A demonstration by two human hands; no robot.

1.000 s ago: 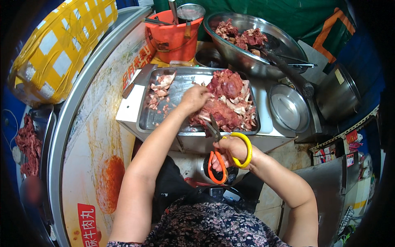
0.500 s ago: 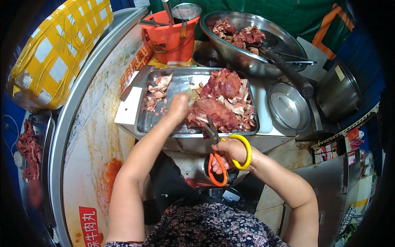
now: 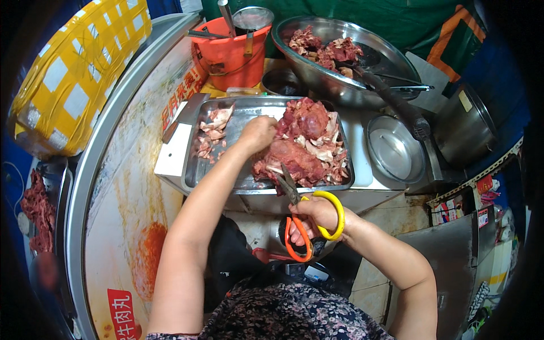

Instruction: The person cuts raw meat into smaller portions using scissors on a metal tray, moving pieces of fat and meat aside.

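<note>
A metal tray [image 3: 245, 182] stands before me with a heap of raw red meat [image 3: 303, 153] on its right side. Small pale trimmings [image 3: 214, 126] lie along the tray's left side. My left hand [image 3: 259, 134] is at the heap's upper left edge, its fingers curled in; whatever they grip is hidden. In my right hand [image 3: 315, 214] is a pair of scissors [image 3: 290, 186] with one yellow and one orange handle loop. The blades point up toward the near edge of the meat and stand slightly apart.
Behind the tray are an orange bucket [image 3: 235, 54] and a large steel bowl [image 3: 334, 76] with more meat. To the right sit a steel basin [image 3: 395, 148] and a tall pot [image 3: 464, 127]. A cleaver [image 3: 187, 113] lies by the tray's left edge. A yellow-taped box [image 3: 76, 85] is far left.
My left hand has moved up and to the right, from the bare middle of the tray to the meat. The scissors stay almost in place in my right hand.
</note>
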